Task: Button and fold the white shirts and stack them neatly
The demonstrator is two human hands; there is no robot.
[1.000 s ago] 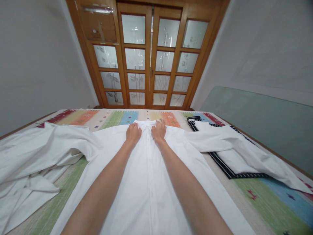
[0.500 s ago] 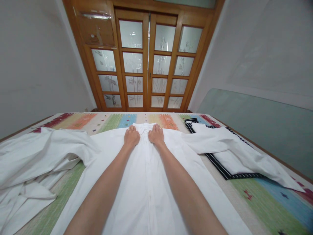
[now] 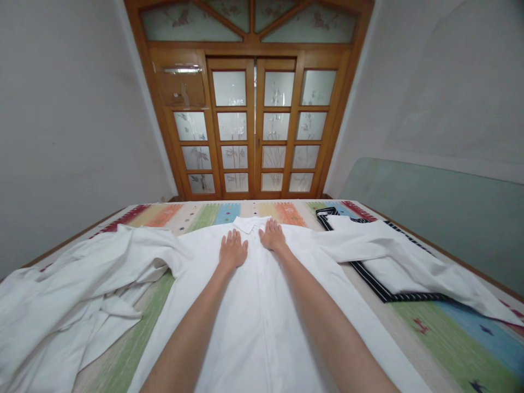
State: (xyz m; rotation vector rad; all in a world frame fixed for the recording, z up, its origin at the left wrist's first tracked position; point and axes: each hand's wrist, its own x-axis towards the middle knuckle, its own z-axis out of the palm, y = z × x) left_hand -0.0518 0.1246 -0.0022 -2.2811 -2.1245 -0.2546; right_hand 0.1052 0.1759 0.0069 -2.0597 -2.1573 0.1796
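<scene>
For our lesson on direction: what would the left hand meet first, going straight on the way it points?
Likely the white shirt collar, just beyond the left hand, though depth is unclear.

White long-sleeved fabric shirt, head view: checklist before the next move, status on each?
1. Left hand open on the white long-sleeved fabric shirt: ok, fingers extended.
2. Right hand clear of the white pointed fabric collar: cannot tell, fingertips right at its edge.
3. White fabric sleeve on the right clear of the folded white cloth with black striped edging: not ok, lies across it.
4. White fabric at far left smooth: not ok, bunched in folds.
5. Shirt hem straight: cannot tell, out of frame.
</scene>
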